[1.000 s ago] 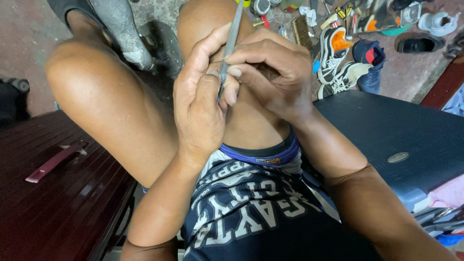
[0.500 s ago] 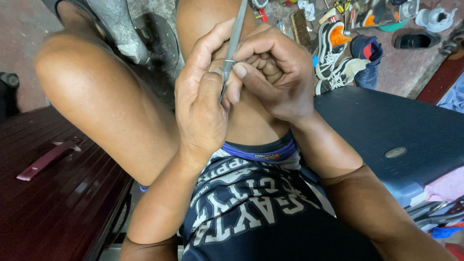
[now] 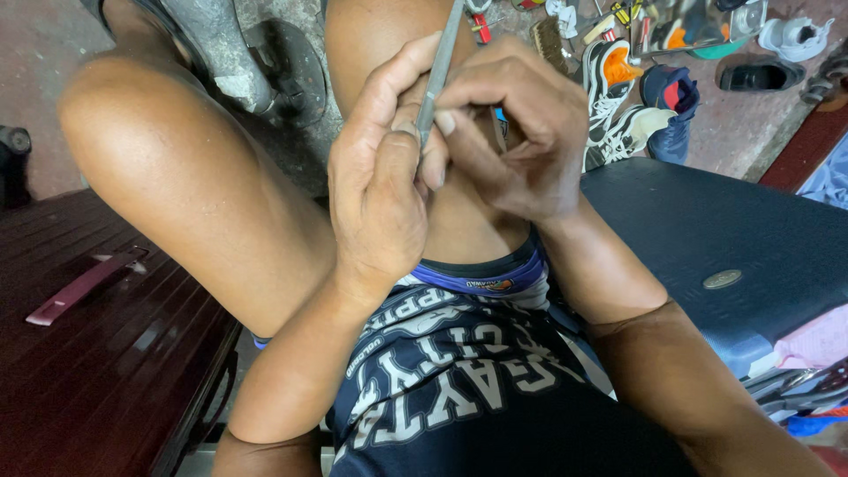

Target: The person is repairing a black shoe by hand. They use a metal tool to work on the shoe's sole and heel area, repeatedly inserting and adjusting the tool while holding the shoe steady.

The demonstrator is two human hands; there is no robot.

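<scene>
A thin grey metal rod, like a file or awl, stands nearly upright between my two hands above my lap. My left hand is curled around its lower end, thumb against it. My right hand pinches the rod from the right with thumb and forefinger, the other fingers folded in. Whatever small piece sits at the rod's lower tip is hidden by my fingers. My bare knees rise behind the hands.
A dark red suitcase with a handle lies at my left. A dark blue hard case lies at my right. Shoes and small tools are scattered on the floor at the top right. A grey metal stand is between my legs.
Both hands stay closed around the rod. The view has shifted slightly, and my right hand's fingers have adjusted a little on the rod.
</scene>
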